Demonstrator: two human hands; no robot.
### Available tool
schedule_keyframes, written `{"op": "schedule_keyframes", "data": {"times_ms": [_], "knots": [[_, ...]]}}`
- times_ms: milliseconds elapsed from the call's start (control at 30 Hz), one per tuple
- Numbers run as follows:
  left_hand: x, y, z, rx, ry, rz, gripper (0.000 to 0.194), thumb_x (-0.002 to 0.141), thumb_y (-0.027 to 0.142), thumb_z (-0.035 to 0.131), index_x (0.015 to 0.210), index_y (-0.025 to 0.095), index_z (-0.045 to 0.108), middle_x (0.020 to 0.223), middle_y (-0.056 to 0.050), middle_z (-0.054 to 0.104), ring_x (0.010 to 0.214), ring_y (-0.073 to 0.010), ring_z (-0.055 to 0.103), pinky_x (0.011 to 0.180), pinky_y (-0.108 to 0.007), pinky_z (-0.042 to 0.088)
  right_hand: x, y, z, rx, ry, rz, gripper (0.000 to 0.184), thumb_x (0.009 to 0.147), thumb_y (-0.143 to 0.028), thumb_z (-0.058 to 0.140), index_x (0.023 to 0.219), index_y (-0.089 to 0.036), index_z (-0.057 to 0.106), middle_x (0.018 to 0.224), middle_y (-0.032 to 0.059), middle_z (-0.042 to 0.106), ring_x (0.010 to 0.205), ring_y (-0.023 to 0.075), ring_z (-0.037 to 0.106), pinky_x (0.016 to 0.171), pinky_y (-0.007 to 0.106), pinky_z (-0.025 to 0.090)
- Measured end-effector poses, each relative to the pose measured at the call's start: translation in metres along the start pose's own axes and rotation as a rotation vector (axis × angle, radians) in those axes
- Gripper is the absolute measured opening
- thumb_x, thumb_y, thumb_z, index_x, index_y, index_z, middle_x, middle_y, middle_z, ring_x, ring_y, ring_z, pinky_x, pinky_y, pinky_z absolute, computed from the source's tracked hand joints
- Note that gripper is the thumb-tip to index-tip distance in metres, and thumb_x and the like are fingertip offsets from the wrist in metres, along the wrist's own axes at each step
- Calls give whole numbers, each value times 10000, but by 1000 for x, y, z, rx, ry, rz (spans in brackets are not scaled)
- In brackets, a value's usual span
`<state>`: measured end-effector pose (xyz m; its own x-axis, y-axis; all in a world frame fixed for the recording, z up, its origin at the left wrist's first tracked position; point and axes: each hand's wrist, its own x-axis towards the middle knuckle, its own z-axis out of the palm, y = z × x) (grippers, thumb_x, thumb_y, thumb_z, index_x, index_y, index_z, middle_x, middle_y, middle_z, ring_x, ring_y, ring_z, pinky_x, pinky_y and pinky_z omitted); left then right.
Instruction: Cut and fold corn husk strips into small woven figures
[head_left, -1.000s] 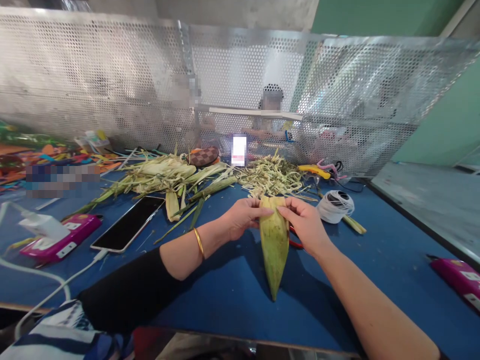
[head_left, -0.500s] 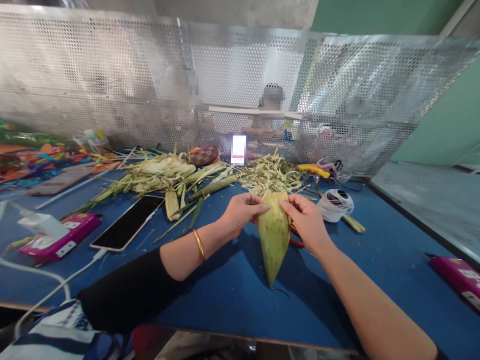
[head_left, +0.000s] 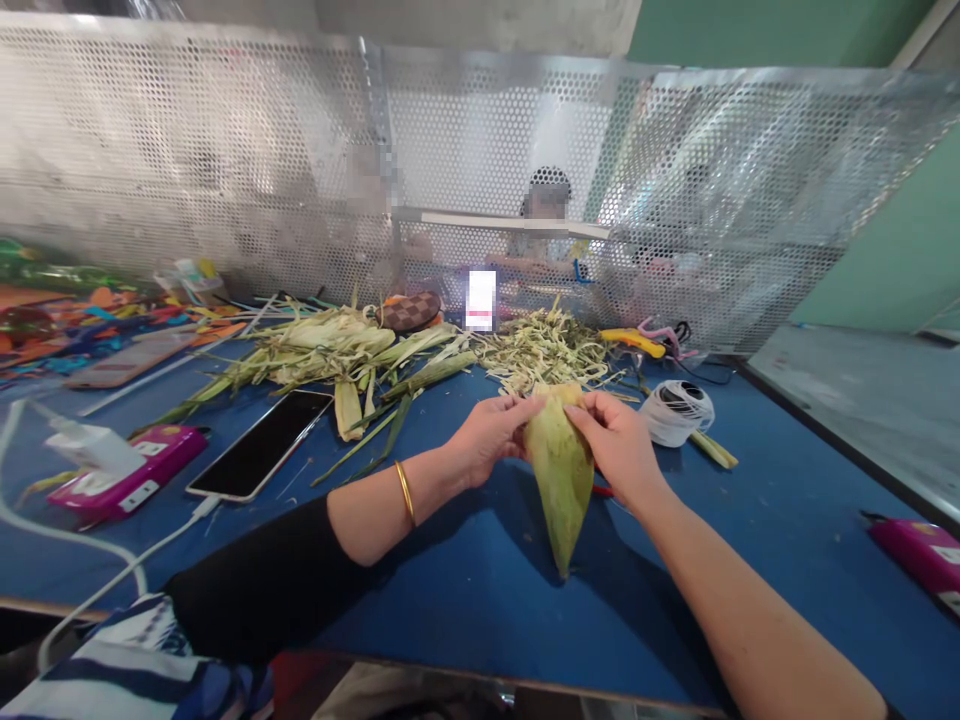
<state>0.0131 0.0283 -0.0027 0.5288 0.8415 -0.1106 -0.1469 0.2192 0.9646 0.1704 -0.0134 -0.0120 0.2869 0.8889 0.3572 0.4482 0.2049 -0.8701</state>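
Note:
A yellow-green leaf cone point(head_left: 561, 478), pointed end toward me, is held just above the blue table point(head_left: 465, 590). My left hand point(head_left: 486, 435) pinches the cone's upper left edge, fingers closed on it. My right hand point(head_left: 619, 445) grips the upper right edge, thumb and fingers pressed on the leaf. A gold bangle point(head_left: 405, 492) sits on my left wrist. Something red shows under my right hand, mostly hidden.
A pile of green leaves point(head_left: 330, 350) and a heap of shredded strips point(head_left: 544, 350) lie behind my hands. A spool of white string point(head_left: 679, 412) is to the right, a black phone point(head_left: 262, 443) and pink packs point(head_left: 124, 470) point(head_left: 919, 550) to the sides. A perforated metal screen point(head_left: 225, 160) stands behind, with people beyond it.
The wide end of the leaf has been folded in tighter, so the cone looks shorter and narrower at the top. Both hands stay at its upper edge, shifted slightly right.

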Motion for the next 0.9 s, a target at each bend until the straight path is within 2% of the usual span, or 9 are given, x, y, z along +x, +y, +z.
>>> {"op": "schedule_keyframes", "data": {"times_ms": [67,133,200,267,333,400,500,700,900], "knots": [[-2,0,2,27,-48,-63,315,629,363,773,772,129,618,670,-11,609,542,-103,547,496,-235,455,0,-1,0,-59,34,-51,274,761,-407,591,601,-206,495,530,-48,439,519,112,365,494,252,287],[-4,0,5,53,7,-79,277,601,291,787,739,128,609,662,-6,608,543,-103,550,486,-227,442,-1,-2,1,-41,53,-48,275,750,-404,606,594,-207,493,529,-49,439,520,112,366,501,254,287],[-4,-1,6,72,114,-38,211,630,235,753,693,137,577,627,12,588,520,-91,533,463,-209,414,-2,-4,3,81,26,41,270,713,-417,649,612,-204,519,542,-46,470,516,111,382,501,252,302],[-3,-2,7,109,171,20,197,646,200,727,655,148,538,573,36,552,487,-80,500,432,-191,380,-4,-5,6,286,-82,195,269,651,-428,711,690,-195,583,601,-28,554,536,121,450,524,257,360],[-2,-3,7,142,173,60,209,647,185,721,641,155,515,541,52,522,468,-76,480,410,-182,356,-5,-6,8,476,-203,330,340,581,-415,769,788,-183,630,685,1,634,586,153,537,577,285,425],[-2,-3,7,162,158,65,199,654,171,711,650,156,512,536,58,515,464,-77,480,400,-178,353,-5,-6,10,544,-227,376,386,528,-384,803,813,-172,650,713,18,666,627,183,583,619,310,456],[-3,-3,8,172,164,43,181,686,160,687,656,156,508,532,58,518,447,-72,474,390,-172,355,-4,-5,10,465,-137,317,358,523,-365,799,796,-173,667,699,16,678,658,203,599,636,317,468],[-4,-4,10,146,184,23,175,800,199,591,650,161,510,480,68,473,397,-67,437,379,-179,383,-2,0,9,303,-8,208,346,641,-460,716,844,-182,680,749,24,695,705,224,605,633,322,479],[3,-10,1,209,336,155,182,774,172,615,636,164,497,506,73,473,401,-63,431,356,-172,371,-7,-8,13,480,-260,420,404,517,-426,807,796,-166,677,709,40,710,619,219,621,624,343,491]]}}
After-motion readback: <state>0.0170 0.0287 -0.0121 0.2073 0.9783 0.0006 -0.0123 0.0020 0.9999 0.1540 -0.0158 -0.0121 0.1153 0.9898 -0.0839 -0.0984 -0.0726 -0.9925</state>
